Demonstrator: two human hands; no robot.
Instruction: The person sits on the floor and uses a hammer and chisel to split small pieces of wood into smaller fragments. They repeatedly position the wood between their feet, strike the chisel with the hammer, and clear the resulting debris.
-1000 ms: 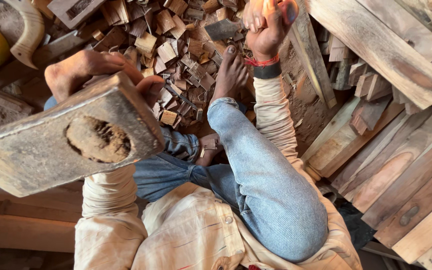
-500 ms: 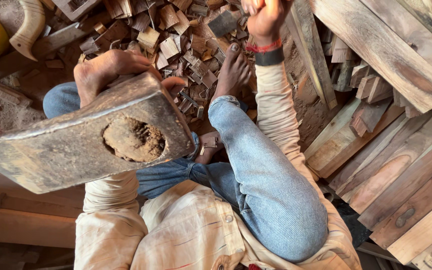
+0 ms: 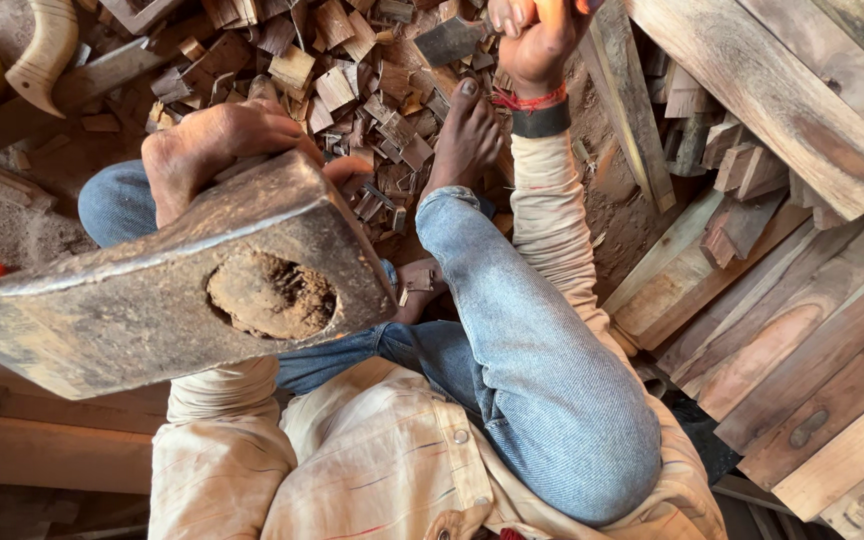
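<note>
The left hand (image 3: pixel 217 150) is closed around the handle under a heavy axe head (image 3: pixel 167 290), which is lifted close to the camera, so the handle itself is hidden behind the iron. The right hand (image 3: pixel 532 45) is stretched forward and grips an orange thing at the top edge; what it is I cannot tell. The person sits low with a bare foot (image 3: pixel 467 135) set forward, near the pile of small wood pieces (image 3: pixel 352 70) on the ground. To the right, long planks (image 3: pixel 782 300) lie stacked.

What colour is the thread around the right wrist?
Red thread, beside a black band; the head view shows it.
</note>
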